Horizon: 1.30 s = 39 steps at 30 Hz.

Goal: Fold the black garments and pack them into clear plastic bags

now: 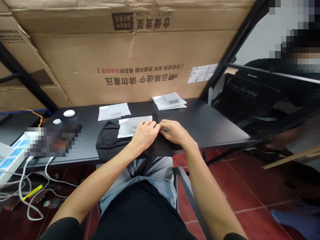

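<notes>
Hands, qty 2, both over the bench [212,123], abt. midway along its near edge.
– L. hand [146,134], qty 1: placed at R. end of the centre packet; fingers bent, 1 ring [152,124] worn; whether anything is gripped can't be told.
– R. hand [172,130], qty 1: held just beside L. hand, fingertips nearly met, over the black cloth; thumb & fingers curled in, contents hidden, grip can't be told.

Black cloth item [108,141], qty 1: laid along near edge of bench, mid-length; R. part hung over that edge; partly covered by hands.

Translucent packets, qty 4 approx.:
– centre packet [127,127], qty 1: laid on top of the cloth, 1 white label at its far L. corner; R. end covered by L. hand.
– L. packet [114,111], qty 1: laid flat twd. far edge, beyond the cloth; 1 label.
– R. packets [166,102], qty 2 apparently (overlapped): set close to far edge, R. of centre; dark contents seen thru.

White oval item [69,113], qty 1: nr. far L. corner of bench.
White round cap [57,121], qty 1: just beside the oval, twd. near edge.
White power strip [11,158], qty 1: at L. end; no. of sockets unclear.
Printed cardboard [132,50]: stood upright along far edge; 1 white sticker [202,73] affixed.
</notes>
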### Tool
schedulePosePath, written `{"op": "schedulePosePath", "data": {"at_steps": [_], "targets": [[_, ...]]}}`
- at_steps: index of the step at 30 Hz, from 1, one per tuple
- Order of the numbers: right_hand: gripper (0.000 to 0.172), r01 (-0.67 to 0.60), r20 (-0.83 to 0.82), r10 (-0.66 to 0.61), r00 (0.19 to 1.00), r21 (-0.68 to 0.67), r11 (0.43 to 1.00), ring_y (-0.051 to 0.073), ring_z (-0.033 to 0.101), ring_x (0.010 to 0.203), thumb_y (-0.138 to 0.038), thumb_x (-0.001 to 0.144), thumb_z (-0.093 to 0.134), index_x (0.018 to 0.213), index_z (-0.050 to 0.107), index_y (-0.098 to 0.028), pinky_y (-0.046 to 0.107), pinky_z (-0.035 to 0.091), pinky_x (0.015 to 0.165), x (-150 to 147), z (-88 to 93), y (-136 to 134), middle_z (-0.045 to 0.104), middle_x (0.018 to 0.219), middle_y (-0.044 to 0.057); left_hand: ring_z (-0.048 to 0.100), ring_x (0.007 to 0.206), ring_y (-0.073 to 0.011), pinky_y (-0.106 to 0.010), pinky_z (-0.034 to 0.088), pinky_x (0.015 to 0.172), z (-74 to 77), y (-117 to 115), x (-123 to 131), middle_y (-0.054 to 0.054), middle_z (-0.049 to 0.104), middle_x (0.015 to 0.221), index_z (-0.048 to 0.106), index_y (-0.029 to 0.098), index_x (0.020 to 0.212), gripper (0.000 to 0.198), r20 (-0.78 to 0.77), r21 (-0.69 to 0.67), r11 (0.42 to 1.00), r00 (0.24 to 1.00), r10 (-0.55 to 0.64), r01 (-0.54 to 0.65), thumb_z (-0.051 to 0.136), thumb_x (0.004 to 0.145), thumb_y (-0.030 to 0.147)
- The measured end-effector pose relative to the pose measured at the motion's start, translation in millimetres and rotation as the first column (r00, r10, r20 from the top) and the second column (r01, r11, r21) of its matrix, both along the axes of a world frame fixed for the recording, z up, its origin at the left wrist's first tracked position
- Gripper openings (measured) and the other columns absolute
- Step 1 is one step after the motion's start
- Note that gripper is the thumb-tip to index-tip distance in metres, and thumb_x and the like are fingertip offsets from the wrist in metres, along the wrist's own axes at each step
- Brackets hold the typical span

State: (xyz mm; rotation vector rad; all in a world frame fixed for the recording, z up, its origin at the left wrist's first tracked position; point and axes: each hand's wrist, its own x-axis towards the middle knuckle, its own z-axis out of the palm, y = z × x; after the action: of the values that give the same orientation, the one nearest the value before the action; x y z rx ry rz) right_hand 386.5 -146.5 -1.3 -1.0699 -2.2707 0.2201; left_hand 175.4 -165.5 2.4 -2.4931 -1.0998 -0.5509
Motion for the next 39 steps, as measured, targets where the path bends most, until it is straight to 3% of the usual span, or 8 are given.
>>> {"op": "schedulePosePath", "data": {"at_steps": [9,14,19,23,26,30,34,39], "targets": [[0.012,-0.036,-0.034,0.035,0.999,-0.026,0.999,0.022,0.071,0.085,-0.019,0.097,0.068,0.088,0.074,-0.024,0.032,0.051,0.083,3.0,-0.9,1.2,0.079,0.099,0.006,0.068,0.108,-0.0297,-0.044,0.047,0.089,6.6,-8.9,-43.7,-0.011,0.077,0.109,0.078,0.022,0.11,0.024,-0.102,0.039,0.999,0.994,0.027,-0.023,0.055,0.115,0.015],[0.013,-0.036,-0.008,0.036,0.999,-0.003,0.999,0.022,0.071,0.088,-0.02,0.099,0.065,0.089,0.072,-0.024,0.032,0.051,0.083,0.6,2.6,-1.3,0.078,0.101,0.006,0.068,0.113,-0.0306,-0.045,0.048,0.09,13.4,-18.5,-79.2,-0.013,0.078,0.119,0.079,0.023,0.117,0.026,-0.139,-0.007,0.997,0.987,0.075,-0.077,0.055,0.113,0.014],[0.012,0.021,0.006,-0.021,1.0,0.002,1.0,0.023,0.071,0.088,-0.02,0.099,0.064,0.09,0.071,-0.024,0.033,0.052,0.083,8.4,4.1,-0.2,0.078,0.102,0.006,0.067,0.116,-0.0328,-0.048,0.049,0.091,21.1,-23.7,-127.7,-0.012,0.077,0.122,0.077,0.026,0.115,0.029,-0.156,-0.055,0.978,0.969,0.19,-0.2,0.048,0.116,0.018],[0.014,-0.006,-0.02,0.006,1.0,-0.014,1.0,0.024,0.071,0.089,-0.023,0.101,0.064,0.089,0.07,-0.025,0.033,0.053,0.084,12.8,3.5,1.7,0.078,0.101,0.007,0.067,0.113,-0.0327,-0.048,0.05,0.088,27.7,-30.6,-155.7,-0.011,0.077,0.117,0.074,0.027,0.113,0.03,-0.177,-0.045,0.961,0.949,0.26,-0.272,0.045,0.119,0.025],[0.012,0.0,-0.034,0.0,0.999,-0.016,1.0,0.024,0.072,0.089,-0.021,0.099,0.064,0.09,0.07,-0.025,0.034,0.054,0.085,10.7,2.5,2.3,0.078,0.099,0.007,0.069,0.115,-0.0315,-0.046,0.054,0.091,33.5,-34.1,-156.1,-0.009,0.077,0.123,0.074,0.027,0.118,0.015,-0.104,-0.113,0.963,0.966,0.235,-0.246,0.061,0.114,0.033],[0.008,-0.004,-0.094,-0.001,0.996,-0.048,0.999,0.025,0.074,0.092,-0.021,0.098,0.065,0.093,0.071,-0.024,0.035,0.057,0.088,8.3,0.5,1.4,0.079,0.101,0.007,0.074,0.113,-0.0297,-0.04,0.058,0.089,39.0,-25.9,-136.9,-0.007,0.078,0.125,0.076,0.028,0.126,0.034,0.051,-0.224,0.961,0.982,0.18,-0.165,0.079,0.103,0.054],[0.008,-0.007,-0.087,0.003,0.996,-0.048,0.999,0.025,0.075,0.092,-0.02,0.097,0.063,0.094,0.069,-0.024,0.036,0.057,0.088,7.4,-2.0,0.2,0.079,0.1,0.007,0.076,0.11,-0.0292,-0.038,0.056,0.083,39.8,-11.6,-116.9,-0.008,0.08,0.115,0.08,0.025,0.112,0.018,-0.057,-0.217,0.963,0.987,0.153,-0.162,0.064,0.112,0.035],[0.009,0.021,-0.051,-0.023,0.998,-0.047,0.999,0.026,0.076,0.093,-0.018,0.095,0.064,0.095,0.07,-0.024,0.037,0.058,0.089,5.9,-1.0,-0.1,0.081,0.1,0.007,0.076,0.107,-0.0295,-0.039,0.054,0.082,41.0,-5.9,-108.2,-0.013,0.079,0.113,0.076,0.02,0.11,0.032,-0.16,-0.123,0.973,0.971,0.176,-0.197,0.047,0.119,0.029]]}}
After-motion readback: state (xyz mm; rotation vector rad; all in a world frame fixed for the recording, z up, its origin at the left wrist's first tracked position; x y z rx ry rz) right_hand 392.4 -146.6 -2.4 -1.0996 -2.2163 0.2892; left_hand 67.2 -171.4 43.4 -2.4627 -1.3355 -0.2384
